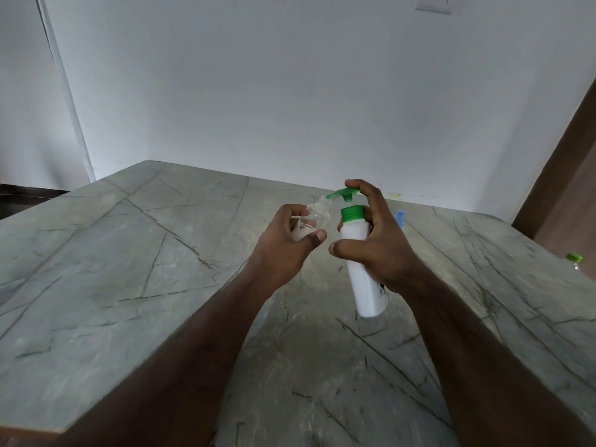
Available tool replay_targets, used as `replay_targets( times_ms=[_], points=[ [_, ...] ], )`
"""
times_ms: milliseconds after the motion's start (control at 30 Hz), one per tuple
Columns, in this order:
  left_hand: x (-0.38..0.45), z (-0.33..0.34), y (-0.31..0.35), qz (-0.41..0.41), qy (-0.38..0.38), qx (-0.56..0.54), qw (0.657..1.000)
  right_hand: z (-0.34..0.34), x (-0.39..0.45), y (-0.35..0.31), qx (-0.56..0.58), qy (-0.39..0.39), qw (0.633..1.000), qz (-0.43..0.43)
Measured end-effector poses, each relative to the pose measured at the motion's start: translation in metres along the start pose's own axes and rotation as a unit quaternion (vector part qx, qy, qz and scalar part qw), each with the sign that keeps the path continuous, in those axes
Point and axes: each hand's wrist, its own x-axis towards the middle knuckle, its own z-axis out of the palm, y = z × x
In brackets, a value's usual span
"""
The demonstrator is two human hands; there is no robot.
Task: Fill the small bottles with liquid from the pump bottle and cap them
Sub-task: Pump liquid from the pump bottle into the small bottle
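My right hand (377, 250) grips a white pump bottle (362, 272) with a green collar and green pump head (343, 192), lifted off the table and tilted. The index finger rests on top of the pump head. My left hand (287, 246) holds a small clear bottle (314, 216), tilted so its open threaded neck meets the green nozzle tip. Some whitish liquid shows inside the small bottle behind my fingers.
A grey marble-patterned table (145, 269) spreads below both arms, backed by a white wall. A blue object (400, 217) peeks out behind my right hand. A bottle with a green cap (574, 259) sits at the table's right edge. A brown door frame stands at far right.
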Motion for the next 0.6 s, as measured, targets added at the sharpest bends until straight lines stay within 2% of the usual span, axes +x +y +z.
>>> replay_targets(
  times_ms=[600],
  points=[
    [0.0009, 0.0005, -0.0015, -0.004, 0.000, -0.015, 1.000, -0.0003, 0.0005, 0.0008, -0.003, -0.003, 1.000, -0.001]
  ],
)
